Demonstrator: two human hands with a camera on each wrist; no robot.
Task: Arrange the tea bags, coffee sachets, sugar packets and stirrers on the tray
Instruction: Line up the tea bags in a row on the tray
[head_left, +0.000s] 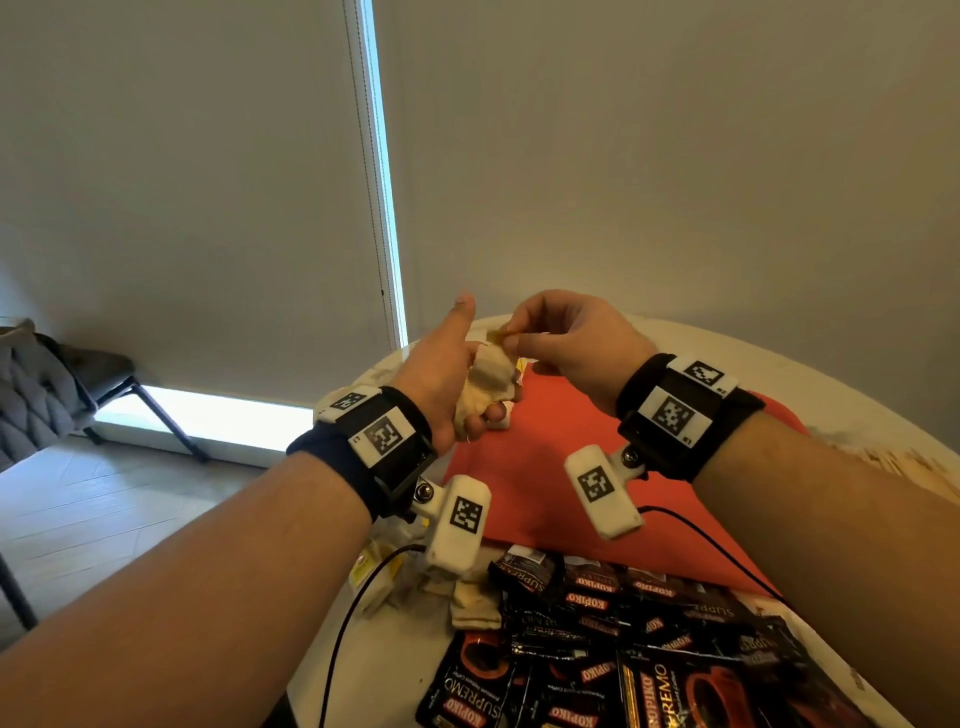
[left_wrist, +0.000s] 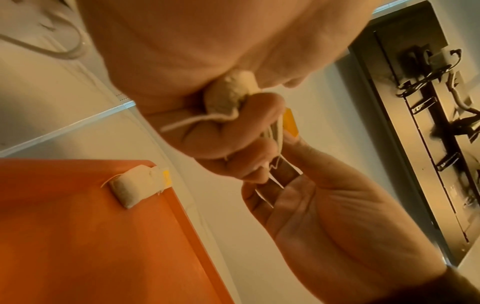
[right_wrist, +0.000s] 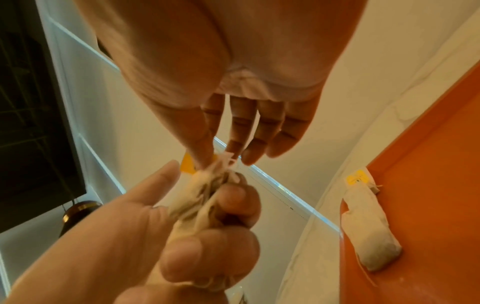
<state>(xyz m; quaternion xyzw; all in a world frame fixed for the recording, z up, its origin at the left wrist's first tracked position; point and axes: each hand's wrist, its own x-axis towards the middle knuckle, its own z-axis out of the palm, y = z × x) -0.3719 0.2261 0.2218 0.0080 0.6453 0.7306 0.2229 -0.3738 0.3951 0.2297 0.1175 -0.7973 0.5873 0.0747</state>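
Above the far end of the red tray (head_left: 524, 467), my left hand (head_left: 441, 384) grips a bunch of cream tea bags (head_left: 485, 387), thumb pointing up. My right hand (head_left: 524, 335) pinches a yellow tag (head_left: 496, 336) at the top of that bunch. The left wrist view shows the gripped tea bags (left_wrist: 230, 92) and the tag (left_wrist: 289, 121) by my right fingers (left_wrist: 293, 144). One tea bag (left_wrist: 133, 185) lies in the tray's far corner, also in the right wrist view (right_wrist: 369, 232). Black coffee sachets (head_left: 623, 623) are heaped on the table near me.
More loose tea bags (head_left: 467, 597) lie on the white round table (head_left: 405, 654) left of the sachets. Pale wooden stirrers (head_left: 904, 467) lie to the right of the tray. A grey chair (head_left: 47, 395) stands on the floor at left. Wrist-camera cables (head_left: 343, 629) hang below my arms.
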